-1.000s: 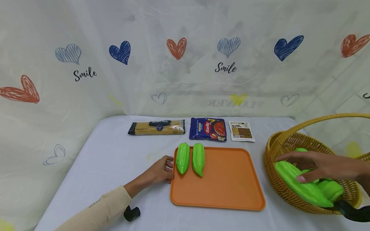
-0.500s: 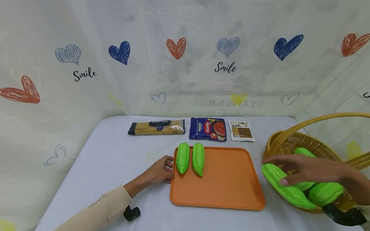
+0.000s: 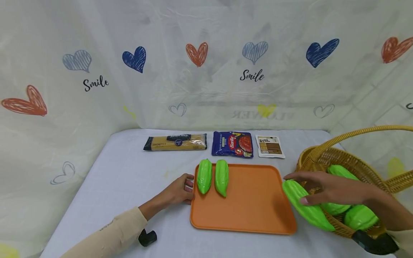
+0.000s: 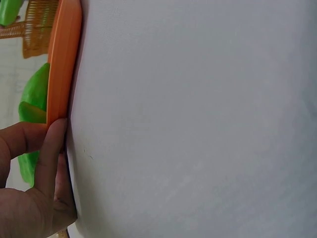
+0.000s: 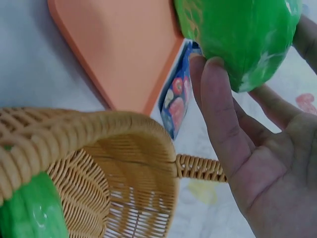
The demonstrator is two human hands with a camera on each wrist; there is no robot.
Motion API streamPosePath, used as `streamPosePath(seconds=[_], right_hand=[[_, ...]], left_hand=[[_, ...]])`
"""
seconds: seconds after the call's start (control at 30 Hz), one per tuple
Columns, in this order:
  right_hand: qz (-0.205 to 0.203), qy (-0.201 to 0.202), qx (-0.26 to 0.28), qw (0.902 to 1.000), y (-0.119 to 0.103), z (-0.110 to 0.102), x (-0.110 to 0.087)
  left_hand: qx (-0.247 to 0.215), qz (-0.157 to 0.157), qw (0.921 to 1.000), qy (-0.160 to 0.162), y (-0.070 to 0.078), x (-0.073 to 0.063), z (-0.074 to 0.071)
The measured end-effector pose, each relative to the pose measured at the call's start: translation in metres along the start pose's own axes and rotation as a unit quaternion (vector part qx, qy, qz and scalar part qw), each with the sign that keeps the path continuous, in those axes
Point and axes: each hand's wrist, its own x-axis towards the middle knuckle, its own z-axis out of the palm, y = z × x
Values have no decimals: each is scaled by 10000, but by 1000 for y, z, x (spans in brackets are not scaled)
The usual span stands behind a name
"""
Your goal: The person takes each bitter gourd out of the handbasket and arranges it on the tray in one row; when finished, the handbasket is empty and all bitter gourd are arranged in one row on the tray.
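Note:
My right hand (image 3: 338,188) holds a bright green bitter melon (image 3: 304,206) between thumb and fingers. It hangs over the gap between the basket and the right edge of an orange tray (image 3: 248,204). In the right wrist view the fingertips press on the melon's side (image 5: 242,39). At the tray's left edge, my left hand (image 3: 180,190) pinches the rim; the left wrist view has its fingers (image 4: 52,153) against the tray wall. Two more bitter melons, one (image 3: 204,176) at the left rim and one (image 3: 221,178) beside it, lie lengthwise on the tray.
A wicker basket (image 3: 351,157) with a tall handle stands at the right, with several bitter melons (image 3: 360,216) inside. Behind the tray lie a spaghetti pack (image 3: 177,142), a blue sauce pouch (image 3: 232,144) and a small white packet (image 3: 270,146). A black object (image 3: 147,238) sits near the left sleeve.
My right hand has lifted the bitter melon out of the basket and carried it left toward the tray. The left hand and the tray have stayed in place.

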Motion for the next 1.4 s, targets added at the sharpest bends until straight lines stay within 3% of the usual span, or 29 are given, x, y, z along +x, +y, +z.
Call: streamPosePath(seconds=[0.27, 0.57, 0.73, 0.93, 1.13, 1.4], right_hand=[[-166, 491, -1, 9987, -8, 12, 9], [-640, 551, 242, 9961, -16, 24, 24], [-496, 592, 436, 9961, -20, 29, 34], [-90, 946, 348, 9949, -26, 34, 47], [-123, 1264, 555, 9904, -27, 38, 59], [-82, 1198, 1064, 9870, -30, 42, 75]], left_hand=[[6, 33, 10000, -58, 0, 0, 1], [-21, -31, 9999, -101, -1, 2, 4], [5, -50, 9999, -99, -3, 3, 3], [46, -32, 9999, -101, -3, 1, 2], [30, -38, 10000, -86, -2, 1, 1], [26, 38, 10000, -34, -3, 1, 0]])
